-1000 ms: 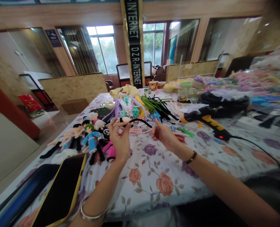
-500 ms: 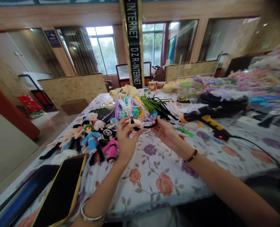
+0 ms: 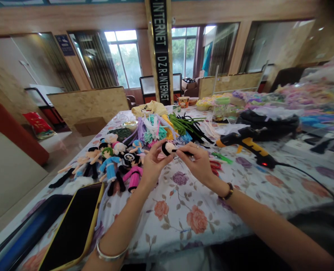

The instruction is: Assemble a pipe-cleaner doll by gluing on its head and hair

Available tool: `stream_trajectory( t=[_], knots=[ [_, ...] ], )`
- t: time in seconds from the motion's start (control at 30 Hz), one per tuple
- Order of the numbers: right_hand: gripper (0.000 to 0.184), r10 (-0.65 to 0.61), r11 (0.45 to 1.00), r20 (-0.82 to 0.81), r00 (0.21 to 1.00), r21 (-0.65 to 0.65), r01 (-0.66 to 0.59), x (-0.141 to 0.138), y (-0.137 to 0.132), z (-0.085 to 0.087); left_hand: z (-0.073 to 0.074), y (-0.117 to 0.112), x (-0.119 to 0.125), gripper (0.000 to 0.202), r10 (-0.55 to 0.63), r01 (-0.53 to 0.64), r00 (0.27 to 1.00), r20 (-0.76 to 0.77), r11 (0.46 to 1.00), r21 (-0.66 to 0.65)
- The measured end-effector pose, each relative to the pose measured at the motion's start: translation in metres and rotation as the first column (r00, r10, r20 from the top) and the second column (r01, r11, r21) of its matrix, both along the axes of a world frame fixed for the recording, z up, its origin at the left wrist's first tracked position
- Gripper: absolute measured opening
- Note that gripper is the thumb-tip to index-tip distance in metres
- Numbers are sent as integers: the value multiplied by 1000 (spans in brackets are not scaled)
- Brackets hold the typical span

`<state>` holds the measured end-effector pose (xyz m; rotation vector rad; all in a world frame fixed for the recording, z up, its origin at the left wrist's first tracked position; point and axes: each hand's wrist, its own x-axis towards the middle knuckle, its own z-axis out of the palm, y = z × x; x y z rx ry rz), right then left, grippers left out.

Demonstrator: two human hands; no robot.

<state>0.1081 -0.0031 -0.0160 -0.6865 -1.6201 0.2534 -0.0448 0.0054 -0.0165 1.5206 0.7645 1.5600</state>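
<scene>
A small doll head [image 3: 170, 148], pale with a black band round its left side, is pinched in my left hand [image 3: 153, 164]. Between the fingertips of my right hand [image 3: 197, 162] is a black pipe cleaner [image 3: 185, 152], its tip against the pale front of the head. Finished-looking fuzzy dolls lie left of my hands, among them one with green hair and a blue robe [image 3: 109, 165] and one in pink [image 3: 133, 177]. Beyond my hands is a heap of coloured pipe cleaners [image 3: 155, 130].
A yellow-black glue gun [image 3: 247, 143] with a red light lies on the right, its cord running to the edge. Red-handled scissors [image 3: 215, 166] sit by my right hand. A phone in a yellow case [image 3: 73, 226] lies front left on the flowered tablecloth [image 3: 180, 214].
My right hand has moved in toward the left and turned over, bringing the pipe cleaner against the head. The head has turned so its pale side shows more.
</scene>
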Motion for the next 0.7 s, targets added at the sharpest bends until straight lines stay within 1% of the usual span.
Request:
stream_trajectory(
  t=[0.13, 0.27, 0.37, 0.47, 0.57, 0.7],
  knots=[
    [4, -71, 989, 3, 997, 128, 70, -2, -2, -1, 1, -3, 1, 53, -34, 34, 999, -15, 999, 3],
    [4, -139, 967, -8, 990, 214, 138, -1, -3, -2, 1, -3, 0, 58, -61, 61, 998, -16, 998, -24],
    [5, -158, 953, -2, 987, 260, 153, -1, -4, -2, 0, -2, 0, 56, -35, 35, 999, -15, 999, -2],
    [6, -138, 955, 9, 990, 264, 131, -1, -6, -2, -2, 0, 0, 52, 6, -5, 1000, -18, 998, 57],
    [6, -120, 967, 10, 993, 226, 114, -1, -7, -2, -2, 1, 0, 50, 24, -23, 1000, -11, 993, 114],
    [7, -101, 979, -8, 995, 179, 101, -2, -7, -3, -3, 2, 0, 50, 33, -33, 999, -3, 994, 105]
  ],
)
